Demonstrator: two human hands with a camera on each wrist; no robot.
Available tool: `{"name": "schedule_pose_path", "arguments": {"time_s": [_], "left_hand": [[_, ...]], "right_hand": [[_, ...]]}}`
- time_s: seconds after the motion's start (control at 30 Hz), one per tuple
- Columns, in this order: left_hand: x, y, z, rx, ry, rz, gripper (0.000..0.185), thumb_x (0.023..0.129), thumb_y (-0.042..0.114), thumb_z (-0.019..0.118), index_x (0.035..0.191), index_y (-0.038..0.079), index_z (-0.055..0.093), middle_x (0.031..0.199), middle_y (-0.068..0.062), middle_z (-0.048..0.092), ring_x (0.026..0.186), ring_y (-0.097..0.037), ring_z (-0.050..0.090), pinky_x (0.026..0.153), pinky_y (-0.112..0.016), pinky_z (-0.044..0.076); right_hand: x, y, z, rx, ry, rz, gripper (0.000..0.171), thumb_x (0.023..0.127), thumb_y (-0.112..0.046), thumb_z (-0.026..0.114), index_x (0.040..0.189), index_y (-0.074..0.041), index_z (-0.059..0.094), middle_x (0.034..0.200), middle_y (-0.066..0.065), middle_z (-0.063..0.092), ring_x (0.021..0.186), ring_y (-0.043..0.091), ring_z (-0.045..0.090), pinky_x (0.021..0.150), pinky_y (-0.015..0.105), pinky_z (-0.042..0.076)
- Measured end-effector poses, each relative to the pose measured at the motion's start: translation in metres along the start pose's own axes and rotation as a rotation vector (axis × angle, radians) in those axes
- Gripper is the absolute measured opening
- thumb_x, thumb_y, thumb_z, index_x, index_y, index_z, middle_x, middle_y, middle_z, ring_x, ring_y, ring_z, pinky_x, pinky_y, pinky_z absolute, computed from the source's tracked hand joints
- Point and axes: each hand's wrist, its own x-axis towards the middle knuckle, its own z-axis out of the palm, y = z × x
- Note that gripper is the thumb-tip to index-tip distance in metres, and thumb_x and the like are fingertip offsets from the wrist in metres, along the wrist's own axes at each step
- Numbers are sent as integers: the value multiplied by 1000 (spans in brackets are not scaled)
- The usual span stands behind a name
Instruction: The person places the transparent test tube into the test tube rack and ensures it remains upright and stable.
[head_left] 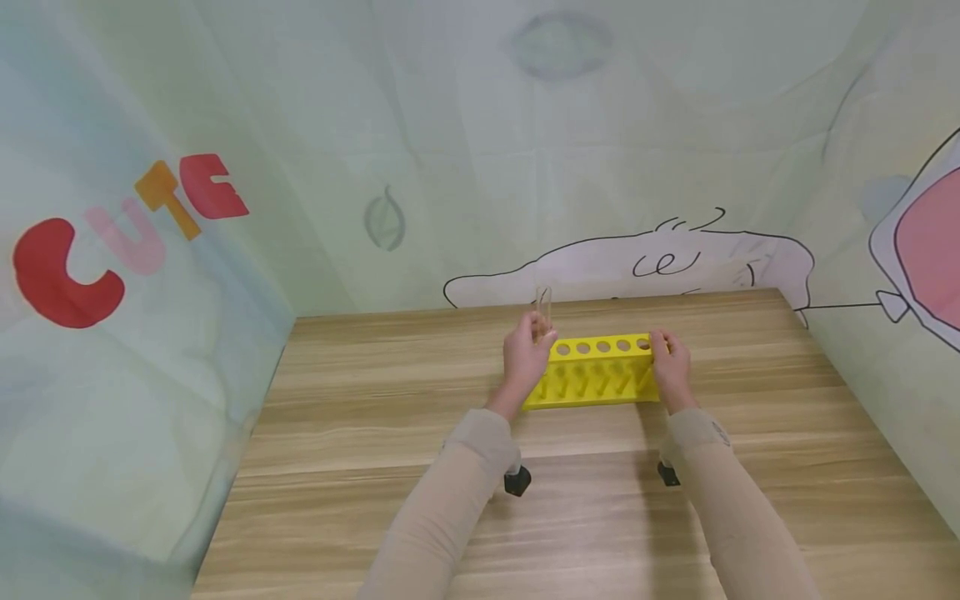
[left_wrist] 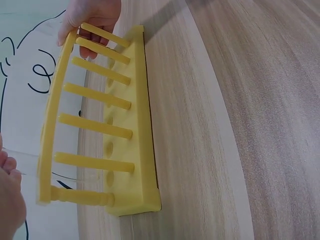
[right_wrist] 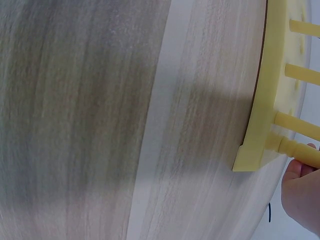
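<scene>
A yellow plastic test tube rack (head_left: 592, 397) stands on the wooden table, with a row of round holes along its top and several upright pegs below. My left hand (head_left: 523, 357) pinches a clear test tube (head_left: 544, 300) at the rack's left end; the tube rises above the fingers. In the left wrist view the faint tube (left_wrist: 26, 159) meets the top bar, and its lower end is hard to make out. My right hand (head_left: 672, 367) grips the top of the rack's right end, fingers (left_wrist: 89, 50) behind the end peg.
The wooden table (head_left: 337, 467) extends on both sides and toward me. Behind it hangs a printed cloth backdrop (head_left: 480, 167), close to the table's back edge. Black pieces (head_left: 517, 481) show under both wrists.
</scene>
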Motion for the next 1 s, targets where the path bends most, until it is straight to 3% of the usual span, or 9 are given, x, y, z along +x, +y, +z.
{"name": "schedule_pose_path", "arguments": {"time_s": [0.5,0.8,1.0], "left_hand": [[-1,-4,2,30,-6,8,26,82,18,62,104,8,52,100,-4,64,100,-19,60,87,-27,48],[-2,-6,3,52,-8,-18,27,82,19,62,105,10,52,100,-4,64,101,-20,59,87,-29,48],[-2,-6,3,75,-20,-31,27,82,20,62,106,11,52,101,-4,64,103,-20,58,87,-30,48]], "right_hand": [[-1,0,0,-4,-4,-5,48,92,-45,32,115,-5,46,95,-4,49,84,10,37,70,21,32],[1,2,0,19,-1,4,38,92,-45,33,104,-12,48,91,-7,48,83,10,37,69,21,33],[1,1,1,22,0,7,40,92,-44,33,107,-9,47,93,-5,48,87,10,37,72,21,32]]}}
